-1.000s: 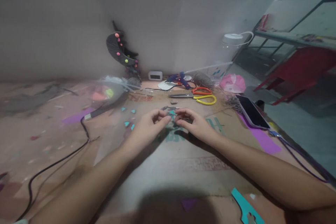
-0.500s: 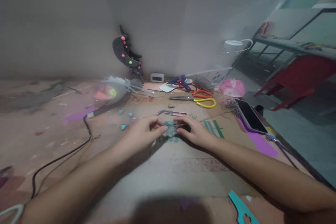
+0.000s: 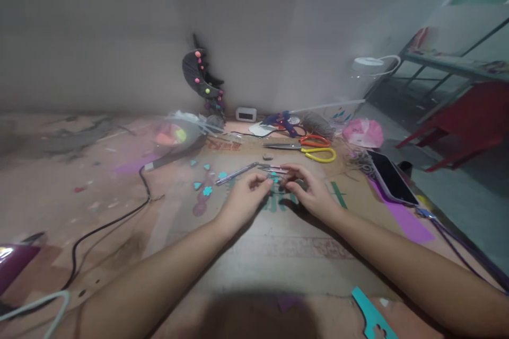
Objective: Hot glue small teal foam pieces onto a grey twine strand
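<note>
Left hand point(image 3: 243, 199): palm down, fingers curled, thumb and forefinger pinched together at the tips, pointing toward the other hand.
Right hand point(image 3: 312, 194): palm down, knuckles up, fingers bent, thumb and forefinger tips pressed close.
Both hands: fingertips nearly meeting in the middle.
Left forearm point(image 3: 159, 275): bare, running from the lower left edge up and rightward to a straight wrist.
Right forearm point(image 3: 397, 259): bare, running from the lower right edge up and leftward.
</note>
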